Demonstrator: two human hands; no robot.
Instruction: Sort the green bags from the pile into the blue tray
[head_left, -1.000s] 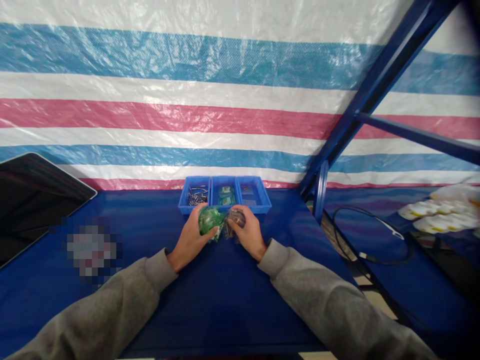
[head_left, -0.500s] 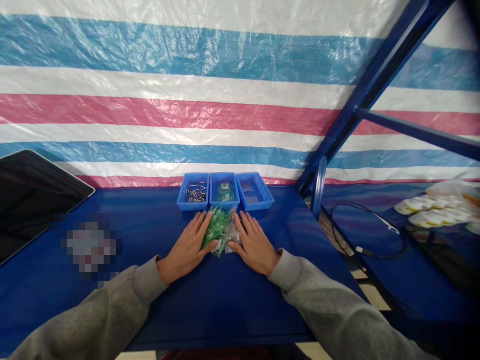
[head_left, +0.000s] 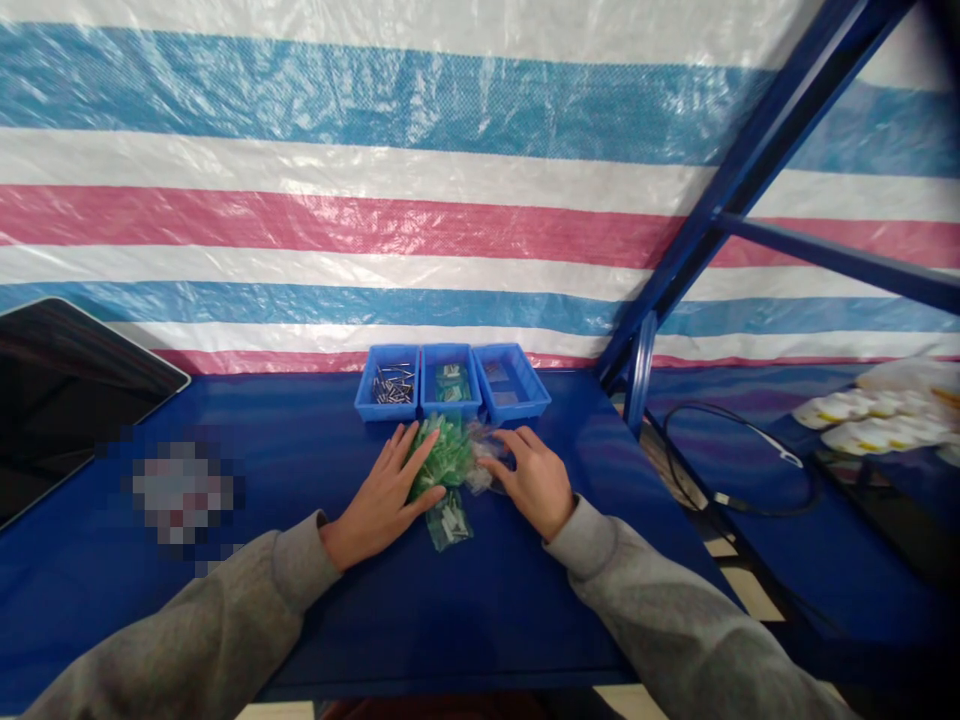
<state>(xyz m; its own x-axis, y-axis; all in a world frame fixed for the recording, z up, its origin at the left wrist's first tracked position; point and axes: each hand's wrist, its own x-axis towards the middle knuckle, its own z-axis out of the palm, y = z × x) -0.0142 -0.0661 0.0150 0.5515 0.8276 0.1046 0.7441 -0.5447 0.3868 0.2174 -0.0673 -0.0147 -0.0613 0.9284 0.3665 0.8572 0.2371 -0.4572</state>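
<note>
My left hand [head_left: 381,495] lies flat on the blue table with fingers spread, its fingertips resting on a heap of small green plastic bags [head_left: 444,458]. One small green bag [head_left: 450,520] lies apart, just in front of the heap. My right hand [head_left: 532,478] lies with fingers stretched out onto some clear plastic bags [head_left: 486,462] to the right of the green heap. Behind the heap stand three small blue bins [head_left: 450,381] in a row: the left one holds metal pins, the middle one green bags, the right one clear bags.
A dark tablet screen [head_left: 60,390] leans at the left. A blurred patch [head_left: 184,492] lies on the blue table [head_left: 300,610]. A striped tarp hangs behind. A blue frame post [head_left: 639,375] stands at the right, with a black cable [head_left: 750,470] and white pieces [head_left: 877,420] beyond.
Both hands held bunched bags a second ago, then put them down and flattened. Now my right hand has slid rightward with the clear bags, and one green bag lies apart in front.
</note>
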